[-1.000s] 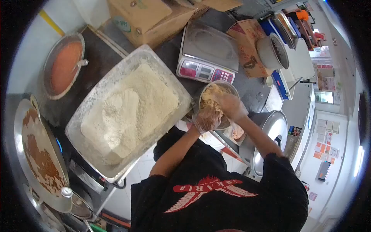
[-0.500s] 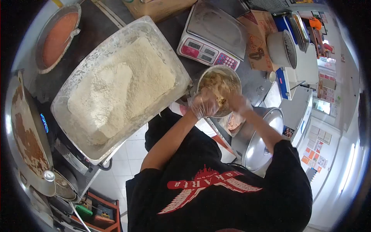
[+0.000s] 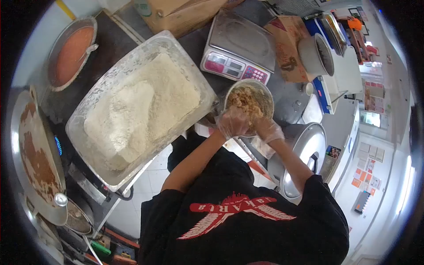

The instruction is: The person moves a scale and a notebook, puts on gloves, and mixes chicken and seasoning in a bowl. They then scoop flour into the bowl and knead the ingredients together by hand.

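A round metal bowl [image 3: 267,98] holds a wet, lumpy brown mixture [image 3: 245,98], which looks like coated meat pieces. Both of my hands wear clear plastic gloves and reach over the bowl's near side. My left hand [image 3: 234,122] is curled, knuckles up, with its fingertips sunk in the mixture. Close beside it, my right hand [image 3: 266,130] has its fingers bent down into the same mixture. To the left, a large rectangular tub [image 3: 76,126] is heaped with pale flour [image 3: 141,110].
Behind the bowl stands a digital scale [image 3: 240,39], with cardboard boxes [image 3: 176,15] farther back. A lidded steel pot [image 3: 304,161] is near my right forearm. At the left are a pan of orange-red sauce [image 3: 75,55], a large wok [image 3: 39,154] and a blue burner flame [image 3: 58,145].
My right hand was blurred with motion higher at the bowl's right rim; now it is lower and nearer the left hand. More of the mixture shows, and the view has shifted slightly.
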A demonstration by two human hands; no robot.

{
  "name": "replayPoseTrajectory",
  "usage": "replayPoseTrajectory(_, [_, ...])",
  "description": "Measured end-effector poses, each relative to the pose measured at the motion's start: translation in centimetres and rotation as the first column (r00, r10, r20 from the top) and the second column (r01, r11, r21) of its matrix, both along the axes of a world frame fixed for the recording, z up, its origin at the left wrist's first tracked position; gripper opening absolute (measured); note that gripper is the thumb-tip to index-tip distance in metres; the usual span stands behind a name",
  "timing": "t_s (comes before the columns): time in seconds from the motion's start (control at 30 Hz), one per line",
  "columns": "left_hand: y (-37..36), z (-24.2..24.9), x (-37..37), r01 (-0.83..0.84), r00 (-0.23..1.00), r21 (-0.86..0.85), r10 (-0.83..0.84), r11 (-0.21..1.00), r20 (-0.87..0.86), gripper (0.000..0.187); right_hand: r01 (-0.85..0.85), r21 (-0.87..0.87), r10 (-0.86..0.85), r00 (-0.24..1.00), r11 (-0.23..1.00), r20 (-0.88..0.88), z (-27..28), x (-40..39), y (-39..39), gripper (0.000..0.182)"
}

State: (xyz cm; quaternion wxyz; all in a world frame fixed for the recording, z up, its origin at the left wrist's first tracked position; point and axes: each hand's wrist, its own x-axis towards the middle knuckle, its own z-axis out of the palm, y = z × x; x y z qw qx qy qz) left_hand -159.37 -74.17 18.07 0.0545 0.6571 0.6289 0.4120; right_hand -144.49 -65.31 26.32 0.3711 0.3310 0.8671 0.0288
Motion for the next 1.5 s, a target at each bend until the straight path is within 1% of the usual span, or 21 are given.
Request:
replayPoseTrajectory(0.1, [0.5,-1.1,1.1,0.011,0.998,0.032,-0.013,0.999,0.061,0.023,0.241,-0.002,-0.24,0.967,0.971,-0.087,-8.0,2.4,2.5,0.024])
replayPoseTrajectory(0.13, [1.0,-2.6,2.0,0.007,0.996,0.05,-0.011,0.999,0.085,0.024,-0.09,-0.038,0.086,0.99,0.995,-0.115,-6.7,2.1,3.4,0.028])
replayPoseTrajectory(0.17, [1.4,-3.8,2.8,0.005,0.994,0.057,-0.011,0.998,0.105,0.025,0.049,-0.153,-0.111,0.896,0.987,-0.431,-10.0,6.4,6.5,0.033])
replayPoseTrajectory(0.27, [2.9,-8.4,4.9,-0.044,0.991,0.066,0.035,0.997,0.132,0.032,-0.257,-0.082,0.208,0.9,0.963,-0.383,1.7,1.5,6.5,0.036])
replayPoseTrajectory(0.3, [2.3,-7.2,3.9,-0.045,0.99,0.047,0.038,0.998,0.139,0.035,-0.257,-0.057,0.22,0.905,0.965,-0.363,2.4,1.3,6.3,0.035])
replayPoseTrajectory(0.37, [1.1,-4.3,2.3,0.017,0.997,-0.111,-0.009,0.994,0.071,0.029,-0.147,-0.024,0.132,0.94,0.989,-0.315,-2.6,1.1,5.0,0.033])
replayPoseTrajectory(0.43, [1.4,-4.0,2.6,-0.078,0.996,-0.098,0.081,0.992,0.022,0.025,-0.054,-0.012,0.049,0.966,0.998,-0.253,-7.2,0.9,4.4,0.031])
replayPoseTrajectory(0.5, [2.0,-4.4,3.7,-0.126,0.992,-0.092,0.126,0.988,-0.002,0.024,-0.119,-0.094,0.088,0.956,0.988,-0.28,-6.0,0.9,6.5,0.029])
replayPoseTrajectory(0.57, [3.8,-7.9,5.5,-0.108,0.99,-0.113,0.097,0.988,-0.101,0.028,-0.191,-0.146,0.138,0.94,0.971,-0.311,-1.3,0.7,8.2,0.027])
replayPoseTrajectory(0.63, [7.0,-13.4,8.1,-0.097,0.915,-0.193,0.011,0.976,-0.403,0.032,-0.223,-0.088,0.184,0.927,0.971,-0.327,2.0,0.6,8.8,0.025])
replayPoseTrajectory(0.67, [6.1,-12.0,7.9,-0.092,0.83,-0.307,-0.097,0.947,-0.549,0.034,-0.22,-0.048,0.192,0.921,0.974,-0.338,2.5,0.7,8.9,0.024])
replayPoseTrajectory(0.83, [1.7,-1.1,2.7,-0.102,0.96,-0.496,-0.044,0.862,-0.275,0.046,0.035,0.008,-0.031,0.949,0.999,-0.314,-6.3,-0.1,8.7,0.02])
replayPoseTrajectory(0.93, [2.7,-1.9,2.6,-0.085,0.996,-0.572,0.075,0.816,-0.041,0.053,0.191,-0.127,-0.224,0.911,0.973,-0.346,-7.4,0.1,10.0,0.018])
replayPoseTrajectory(1.03, [3.0,-4.6,4.5,-0.076,0.994,-0.294,0.094,0.953,0.05,0.055,0.431,-0.372,-0.551,0.767,0.822,-0.328,-6.0,1.4,11.7,0.016])
replayPoseTrajectory(1.13, [2.0,-2.7,3.0,-0.059,0.996,-0.186,0.071,0.981,0.056,0.053,0.666,-0.63,-0.886,0.458,0.4,-0.079,-6.3,1.0,13.1,0.014])
replayPoseTrajectory(1.17, [1.3,-1.6,2.1,-0.045,0.997,-0.213,0.058,0.976,0.056,0.052,0.7,-0.669,-0.93,0.366,0.251,0.033,-6.6,0.8,13.4,0.014])
replayPoseTrajectory(1.2, [2.2,-3.0,2.8,-0.161,0.987,-0.102,0.162,0.982,0.009,0.048,0.719,-0.685,-0.946,0.293,0.12,0.141,-7.0,0.5,13.6,0.014])
replayPoseTrajectory(1.27, [5.1,-7.1,5.8,-0.37,0.925,0.134,0.378,0.919,-0.037,0.04,0.726,-0.688,-0.934,0.243,-0.004,0.262,-7.3,0.0,13.5,0.017])
replayPoseTrajectory(1.3, [4.9,-6.8,5.7,-0.373,0.927,0.075,0.368,0.925,0.079,0.042,0.729,-0.681,-0.922,0.213,-0.07,0.323,-7.4,0.1,13.3,0.019])
replayPoseTrajectory(1.4, [3.1,-4.7,4.9,-0.33,0.907,-0.041,0.329,0.943,0.261,0.047,0.633,-0.774,-0.935,0.262,-0.021,0.239,-6.3,1.1,11.8,0.017])
replayPoseTrajectory(1.5, [2.0,-3.1,3.6,-0.254,0.964,-0.016,0.254,0.967,0.08,0.045,0.649,-0.76,-0.983,0.136,-0.006,0.124,-0.9,0.0,8.3,0.013])
